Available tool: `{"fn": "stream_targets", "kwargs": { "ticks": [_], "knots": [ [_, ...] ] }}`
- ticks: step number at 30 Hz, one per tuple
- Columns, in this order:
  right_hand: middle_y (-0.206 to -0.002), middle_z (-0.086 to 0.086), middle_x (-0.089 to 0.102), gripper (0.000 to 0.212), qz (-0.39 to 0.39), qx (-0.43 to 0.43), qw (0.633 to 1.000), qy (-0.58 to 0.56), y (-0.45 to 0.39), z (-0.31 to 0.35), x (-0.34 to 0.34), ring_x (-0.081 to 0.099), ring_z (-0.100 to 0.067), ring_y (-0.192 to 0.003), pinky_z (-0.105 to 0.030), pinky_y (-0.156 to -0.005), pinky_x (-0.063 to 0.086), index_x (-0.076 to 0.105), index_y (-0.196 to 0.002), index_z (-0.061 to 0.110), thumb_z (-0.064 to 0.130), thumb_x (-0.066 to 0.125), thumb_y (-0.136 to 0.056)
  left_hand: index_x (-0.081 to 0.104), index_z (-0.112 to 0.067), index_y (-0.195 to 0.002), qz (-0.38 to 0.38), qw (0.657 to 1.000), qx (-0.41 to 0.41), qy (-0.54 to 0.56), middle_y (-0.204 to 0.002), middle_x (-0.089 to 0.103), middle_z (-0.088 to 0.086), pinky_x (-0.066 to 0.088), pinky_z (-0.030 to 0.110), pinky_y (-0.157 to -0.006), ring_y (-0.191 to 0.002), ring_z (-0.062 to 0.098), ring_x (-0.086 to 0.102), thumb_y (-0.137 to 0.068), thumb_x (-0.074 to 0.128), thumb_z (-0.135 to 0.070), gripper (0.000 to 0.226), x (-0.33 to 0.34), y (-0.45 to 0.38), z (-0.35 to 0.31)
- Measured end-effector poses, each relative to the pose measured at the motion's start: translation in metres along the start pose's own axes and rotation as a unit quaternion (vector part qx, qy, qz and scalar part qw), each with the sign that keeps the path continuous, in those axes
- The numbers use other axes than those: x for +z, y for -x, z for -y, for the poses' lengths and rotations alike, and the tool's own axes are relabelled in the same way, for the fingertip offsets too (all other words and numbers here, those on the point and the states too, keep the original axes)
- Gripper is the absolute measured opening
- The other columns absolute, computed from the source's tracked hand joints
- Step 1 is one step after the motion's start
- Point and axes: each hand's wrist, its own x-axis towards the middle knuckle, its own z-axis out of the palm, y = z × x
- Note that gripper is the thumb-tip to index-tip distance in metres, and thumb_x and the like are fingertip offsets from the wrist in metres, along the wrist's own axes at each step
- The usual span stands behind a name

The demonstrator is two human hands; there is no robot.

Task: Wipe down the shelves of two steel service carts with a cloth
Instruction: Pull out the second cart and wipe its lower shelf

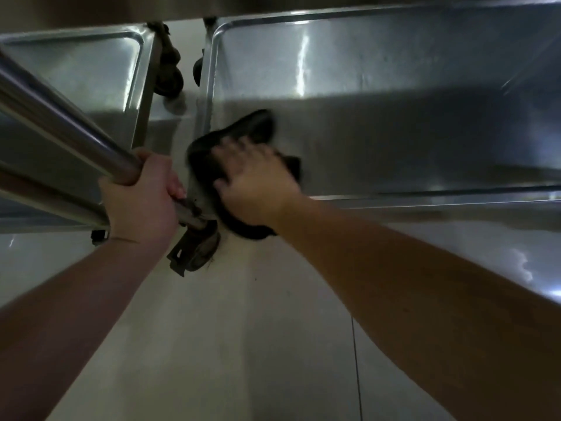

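the right hand (258, 177) is lying with fingers spread, somewhat blurred, pressing a dark cloth (239, 138) onto the low steel shelf (394, 141) of the cart under it. just beside it, the left hand (142, 189) is gripping a steel post (60, 117), fingers curled around it.

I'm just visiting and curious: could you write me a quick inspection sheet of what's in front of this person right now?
Surface: steel shelf of the right cart, shiny, with raised rim.
Job's things: dark cloth lying at the shelf's near left corner; second cart's shelf to the left.
Clutter: nothing seen.
Hands: right hand presses flat on the cloth; left hand grips a steel post.
Cables: nothing seen.
Surroundings: pale tiled floor; dark caster wheels between the carts, another caster below the left hand.
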Motion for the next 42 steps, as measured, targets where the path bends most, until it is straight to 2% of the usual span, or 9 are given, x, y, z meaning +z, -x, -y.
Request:
{"fn": "stream_targets", "kwargs": {
  "ticks": [2, 5, 12, 17, 24, 30, 34, 37, 42],
  "knots": [
    [-0.175, 0.003, 0.015, 0.064, 0.044, -0.108, 0.993, 0.004, 0.004, 0.004, 0.003, 0.009, -0.02, -0.162, -0.04, -0.128, 0.002, 0.02, -0.167, 0.028, 0.049, 0.033, -0.108, 0.057, -0.029, -0.058, 0.001, 1.0, 0.001, 0.01, -0.052, 0.05, -0.002, 0.048, 0.035, -0.062, -0.054, 0.021, 0.05, -0.083, 0.061, -0.015, 0.028, 0.001, 0.0, -0.001],
    [-0.175, 0.006, 0.016, 0.065, 0.047, -0.1, 0.994, 0.012, 0.02, -0.04, -0.012, 0.012, -0.017, -0.161, -0.04, -0.128, 0.004, 0.02, -0.166, 0.033, 0.051, 0.031, -0.105, 0.056, -0.029, -0.055, 0.006, 1.0, -0.011, 0.01, -0.051, 0.048, -0.002, 0.047, 0.04, -0.064, -0.054, 0.022, 0.049, -0.081, 0.06, -0.016, 0.03, 0.001, -0.001, -0.002],
    [-0.163, -0.02, 0.039, 0.077, -0.103, 0.274, 0.953, 0.083, 0.09, -0.22, -0.078, 0.038, -0.039, -0.149, -0.055, -0.123, 0.028, 0.035, -0.161, 0.011, 0.051, 0.03, -0.095, 0.057, -0.031, -0.056, 0.021, 1.0, -0.008, 0.01, -0.053, 0.048, -0.005, 0.049, 0.041, -0.065, -0.055, 0.019, 0.05, -0.084, 0.058, -0.014, 0.033, 0.001, 0.002, -0.001],
    [-0.17, -0.025, 0.019, 0.079, -0.076, 0.402, 0.912, 0.04, 0.034, -0.242, -0.099, 0.015, -0.044, -0.157, -0.055, -0.128, 0.013, 0.02, -0.161, -0.003, 0.043, 0.036, -0.1, 0.055, -0.032, -0.057, 0.012, 1.0, -0.003, 0.023, -0.053, 0.046, -0.005, 0.045, 0.036, -0.061, -0.055, 0.02, 0.047, -0.082, 0.058, -0.014, 0.032, 0.004, 0.002, -0.002],
    [-0.175, -0.015, 0.012, 0.081, -0.018, 0.073, 0.996, 0.051, -0.046, -0.062, -0.041, 0.012, -0.035, -0.161, -0.044, -0.129, 0.014, 0.015, -0.167, 0.007, 0.051, 0.043, -0.104, 0.056, -0.031, -0.054, -0.019, 0.999, -0.008, 0.036, -0.049, 0.046, -0.008, 0.039, 0.034, -0.056, -0.049, 0.017, 0.044, -0.076, 0.059, -0.017, 0.026, 0.006, 0.002, -0.002],
    [-0.174, 0.009, 0.017, 0.068, 0.115, -0.264, 0.957, 0.045, -0.002, -0.046, -0.024, 0.007, -0.011, -0.161, -0.03, -0.128, -0.001, 0.022, -0.167, 0.028, 0.05, 0.04, -0.105, 0.057, -0.032, -0.056, -0.022, 0.998, -0.014, 0.051, -0.049, 0.047, -0.006, 0.04, 0.032, -0.053, -0.046, 0.016, 0.045, -0.077, 0.06, -0.018, 0.025, 0.007, 0.002, -0.001],
    [-0.171, -0.007, 0.029, 0.068, 0.015, -0.062, 0.998, 0.027, -0.051, -0.093, -0.057, 0.027, -0.029, -0.156, -0.04, -0.127, 0.017, 0.029, -0.165, 0.022, 0.042, 0.052, -0.104, 0.059, -0.031, -0.054, -0.02, 0.998, -0.028, 0.042, -0.048, 0.047, -0.008, 0.038, 0.032, -0.048, -0.043, 0.015, 0.045, -0.085, 0.059, -0.009, 0.038, 0.006, 0.003, -0.002],
    [-0.177, -0.004, 0.006, 0.07, -0.002, 0.159, 0.987, 0.013, -0.103, -0.078, -0.063, 0.005, -0.028, -0.162, -0.049, -0.13, 0.005, 0.011, -0.169, 0.018, 0.043, 0.037, -0.108, 0.056, -0.027, -0.05, -0.025, 0.999, -0.028, 0.015, -0.046, 0.048, -0.006, 0.04, 0.029, -0.045, -0.042, 0.014, 0.047, -0.091, 0.059, -0.001, 0.049, 0.006, 0.003, -0.004],
    [-0.177, 0.001, 0.009, 0.069, 0.028, 0.003, 0.999, 0.022, -0.093, -0.009, -0.028, 0.004, -0.023, -0.162, -0.046, -0.131, 0.005, 0.013, -0.168, 0.021, 0.045, 0.039, -0.109, 0.052, -0.025, -0.056, -0.042, 0.997, -0.052, 0.029, -0.048, 0.045, -0.002, 0.04, 0.025, -0.044, -0.041, 0.013, 0.044, -0.089, 0.061, 0.002, 0.045, 0.007, 0.005, -0.006]
  ]
}}
